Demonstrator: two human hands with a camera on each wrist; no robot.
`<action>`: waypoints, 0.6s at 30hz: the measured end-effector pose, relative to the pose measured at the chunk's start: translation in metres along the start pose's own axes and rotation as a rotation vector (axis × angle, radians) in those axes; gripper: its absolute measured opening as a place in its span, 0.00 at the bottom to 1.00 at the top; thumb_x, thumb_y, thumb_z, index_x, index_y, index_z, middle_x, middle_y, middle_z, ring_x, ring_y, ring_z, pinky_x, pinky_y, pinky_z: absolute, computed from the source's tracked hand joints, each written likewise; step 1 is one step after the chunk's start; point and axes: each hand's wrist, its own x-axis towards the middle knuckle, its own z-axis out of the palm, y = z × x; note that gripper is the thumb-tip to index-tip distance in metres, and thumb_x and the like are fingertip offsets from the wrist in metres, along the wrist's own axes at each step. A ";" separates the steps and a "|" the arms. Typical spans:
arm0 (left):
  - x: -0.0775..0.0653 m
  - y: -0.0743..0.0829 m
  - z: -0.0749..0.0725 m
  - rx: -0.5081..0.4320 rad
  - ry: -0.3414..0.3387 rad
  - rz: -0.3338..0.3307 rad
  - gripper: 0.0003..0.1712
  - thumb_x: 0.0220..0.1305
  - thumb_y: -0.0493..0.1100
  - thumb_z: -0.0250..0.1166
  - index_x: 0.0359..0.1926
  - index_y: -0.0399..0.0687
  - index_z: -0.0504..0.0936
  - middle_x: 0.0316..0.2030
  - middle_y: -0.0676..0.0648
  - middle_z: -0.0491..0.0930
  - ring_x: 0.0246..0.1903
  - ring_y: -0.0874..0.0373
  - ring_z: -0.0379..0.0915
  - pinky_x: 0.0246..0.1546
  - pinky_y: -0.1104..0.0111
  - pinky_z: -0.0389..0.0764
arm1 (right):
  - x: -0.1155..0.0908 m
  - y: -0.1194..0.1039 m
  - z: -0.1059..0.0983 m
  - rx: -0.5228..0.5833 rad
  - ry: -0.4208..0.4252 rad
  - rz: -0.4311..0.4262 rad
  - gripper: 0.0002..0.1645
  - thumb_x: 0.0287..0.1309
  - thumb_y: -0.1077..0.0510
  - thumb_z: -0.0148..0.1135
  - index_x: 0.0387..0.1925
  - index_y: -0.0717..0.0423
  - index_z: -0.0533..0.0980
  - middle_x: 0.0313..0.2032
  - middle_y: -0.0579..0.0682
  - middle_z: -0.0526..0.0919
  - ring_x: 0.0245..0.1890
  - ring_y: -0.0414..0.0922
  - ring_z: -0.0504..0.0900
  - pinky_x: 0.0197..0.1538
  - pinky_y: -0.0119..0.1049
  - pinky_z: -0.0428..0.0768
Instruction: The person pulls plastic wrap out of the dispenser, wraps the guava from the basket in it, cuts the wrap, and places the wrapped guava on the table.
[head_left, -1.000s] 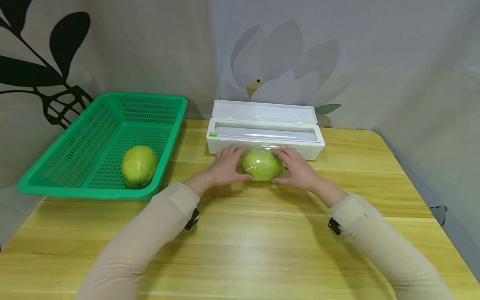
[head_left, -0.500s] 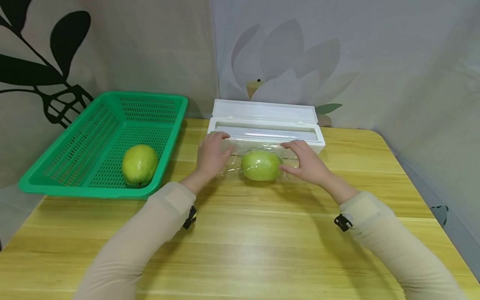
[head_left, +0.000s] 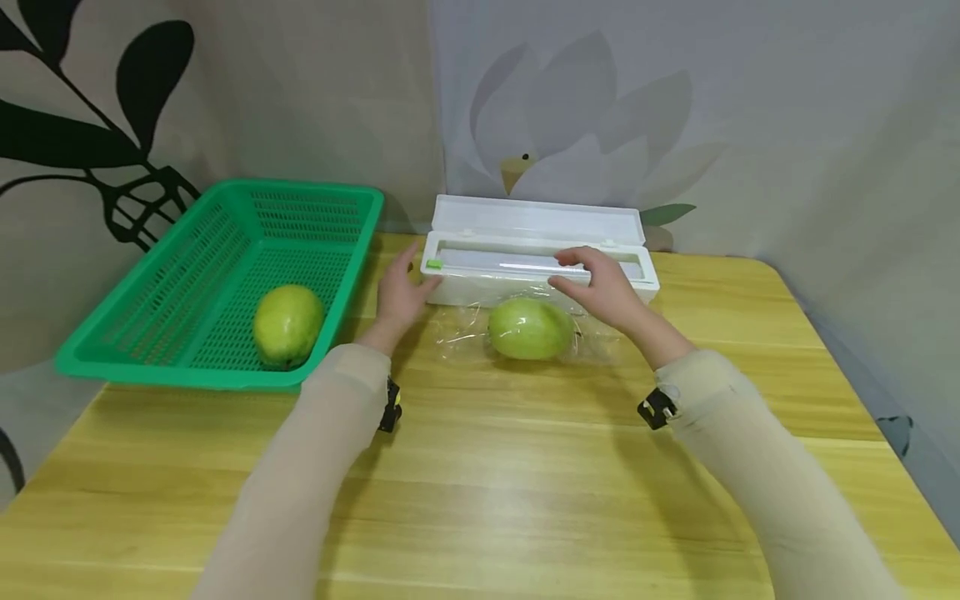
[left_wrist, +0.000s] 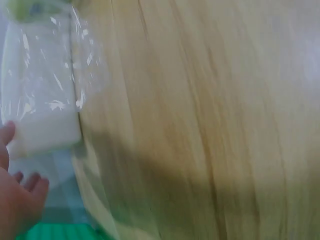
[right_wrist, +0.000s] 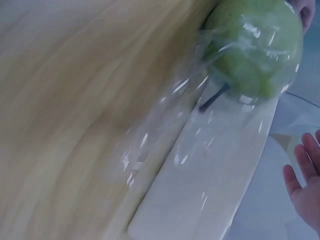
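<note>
A green pear (head_left: 529,328) lies on the table in front of a white cling film dispenser (head_left: 472,289), its lid raised. Clear cling film (head_left: 461,333) covers the pear and spreads out to both sides; its dark stem shows in the right wrist view. My left hand (head_left: 400,298) is at the dispenser's left end, fingers spread and holding nothing. Over the right part of the dispenser hovers my right hand (head_left: 602,287), thumb and fingers apart with nothing between them. In the right wrist view that hand (right_wrist: 306,192) appears beyond the dispenser's edge.
A green plastic basket (head_left: 172,379) stands at the left with another pear (head_left: 288,325) inside. Behind the dispenser rises a printed cloth backdrop (head_left: 322,92). The wooden table (head_left: 510,483) has a rounded far right corner.
Both hands have let go of the wrapped pear. The left has moved left to the dispenser's end, the right up over the dispenser. The film's loose sides now show.
</note>
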 end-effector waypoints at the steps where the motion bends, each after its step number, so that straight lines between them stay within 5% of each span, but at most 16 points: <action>1: 0.001 -0.001 -0.001 -0.014 -0.008 0.003 0.37 0.61 0.43 0.63 0.69 0.44 0.59 0.67 0.40 0.62 0.65 0.44 0.61 0.64 0.57 0.66 | 0.005 -0.004 0.003 0.012 -0.006 0.001 0.28 0.60 0.51 0.59 0.58 0.61 0.69 0.56 0.60 0.75 0.60 0.54 0.70 0.64 0.50 0.66; 9: 0.005 -0.008 -0.003 -0.076 -0.011 0.021 0.27 0.60 0.40 0.64 0.61 0.42 0.72 0.60 0.39 0.72 0.51 0.46 0.77 0.50 0.62 0.79 | 0.044 -0.048 0.037 0.063 -0.086 -0.020 0.29 0.57 0.51 0.63 0.57 0.60 0.72 0.57 0.57 0.76 0.60 0.51 0.71 0.65 0.45 0.67; 18: 0.005 -0.005 0.004 -0.073 -0.033 0.027 0.27 0.59 0.40 0.65 0.60 0.43 0.72 0.61 0.42 0.71 0.49 0.48 0.78 0.47 0.63 0.81 | 0.069 -0.067 0.068 0.113 -0.070 0.023 0.28 0.56 0.53 0.64 0.57 0.59 0.73 0.57 0.55 0.76 0.60 0.50 0.71 0.64 0.41 0.68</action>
